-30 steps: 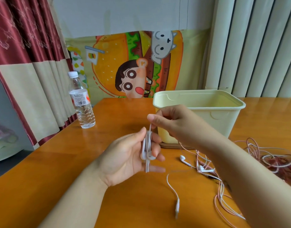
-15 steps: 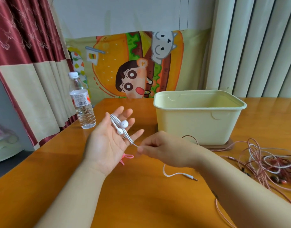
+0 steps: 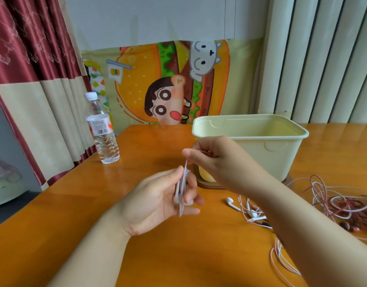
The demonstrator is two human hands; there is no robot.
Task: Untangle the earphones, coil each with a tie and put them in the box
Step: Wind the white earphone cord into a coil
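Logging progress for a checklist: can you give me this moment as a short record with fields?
left hand: holds the coiled white earphone between thumb and fingers
right hand: pinches that earphone's cable just above the left hand
box: cream, open, upright behind the hands; bottom not visible
other earphones: pink, red and white tangle on the table, right side
water bottle: upright, far left

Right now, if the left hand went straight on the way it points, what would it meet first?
Probably the right hand, pinching the white earphone cable just beyond the left hand. The cream box stands behind it, though depth is unclear.
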